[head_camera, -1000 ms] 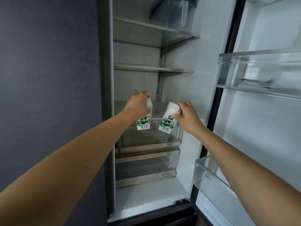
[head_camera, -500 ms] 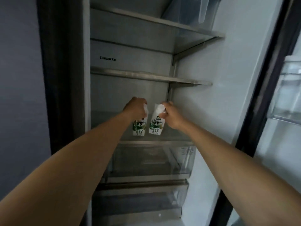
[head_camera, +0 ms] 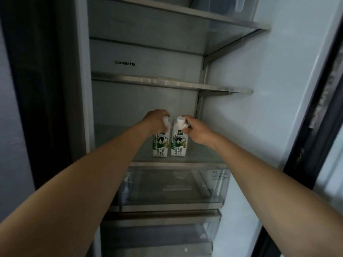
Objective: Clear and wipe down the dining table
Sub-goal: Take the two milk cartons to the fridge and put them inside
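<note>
Two small white-and-green milk cartons stand side by side on a glass shelf [head_camera: 200, 154] inside an open fridge. My left hand [head_camera: 156, 121] grips the top of the left carton [head_camera: 160, 147]. My right hand [head_camera: 194, 129] grips the upper part of the right carton [head_camera: 178, 145], just below its white cap. Both cartons are upright, their bases on the shelf, almost touching each other. Both of my arms reach forward into the fridge.
Above the cartons are a metal-edged shelf [head_camera: 167, 82] and a higher glass shelf [head_camera: 204, 19]. Below are two clear drawers [head_camera: 176, 188]. The fridge's white right wall [head_camera: 269, 108] and the dark door edge [head_camera: 315, 136] close in the right side.
Both hands carried the cartons further into the fridge and lowered them onto the glass shelf, side by side. The view moved closer and turned left, so the door shelves left the frame.
</note>
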A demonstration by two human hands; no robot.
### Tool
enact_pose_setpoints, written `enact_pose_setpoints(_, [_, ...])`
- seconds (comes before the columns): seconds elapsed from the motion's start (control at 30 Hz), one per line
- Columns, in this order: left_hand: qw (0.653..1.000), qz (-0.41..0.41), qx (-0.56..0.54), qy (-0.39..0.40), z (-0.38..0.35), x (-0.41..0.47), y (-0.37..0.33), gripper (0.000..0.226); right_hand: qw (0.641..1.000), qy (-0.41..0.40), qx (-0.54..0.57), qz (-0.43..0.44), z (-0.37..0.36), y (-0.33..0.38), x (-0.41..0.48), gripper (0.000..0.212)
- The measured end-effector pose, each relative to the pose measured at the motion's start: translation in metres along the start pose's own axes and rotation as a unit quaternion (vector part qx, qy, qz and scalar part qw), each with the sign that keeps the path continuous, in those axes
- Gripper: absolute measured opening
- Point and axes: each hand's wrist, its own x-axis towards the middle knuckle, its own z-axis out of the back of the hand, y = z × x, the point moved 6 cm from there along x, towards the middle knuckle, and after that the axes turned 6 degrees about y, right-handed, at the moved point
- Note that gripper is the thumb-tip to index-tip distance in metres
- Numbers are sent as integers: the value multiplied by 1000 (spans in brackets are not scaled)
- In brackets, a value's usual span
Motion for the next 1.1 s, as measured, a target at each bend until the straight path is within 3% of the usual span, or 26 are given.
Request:
enact_pose_setpoints(0.13, [999,10,-32,1,-3,-2,4,73,1000,-6,27,-12,-4,2,-10,66])
enact_pose_setpoints(0.3, [998,33,-45,-11,-2,-15,8,81,998,-30,60,-13,-7,6,-31,71])
enact_pose_setpoints(0.47, [994,11,-16,-104,3,-47,-6,72,995,-80,51,-14,-6,12,-74,70])
enact_pose_setpoints(0.6, [988,-68,-55,-126,-13,-103,-33,59,988,-131,77,-20,-16,26,-140,67])
enact_pose_setpoints(0.87, [971,-186,-128,77,-117,-245,-91,54,957,-245,124,-91,-38,2,-322,58])
enact_pose_setpoints(1.1, [921,-301,-129,213,-198,-351,-162,51,903,-389,67,-170,-20,-35,-507,48])
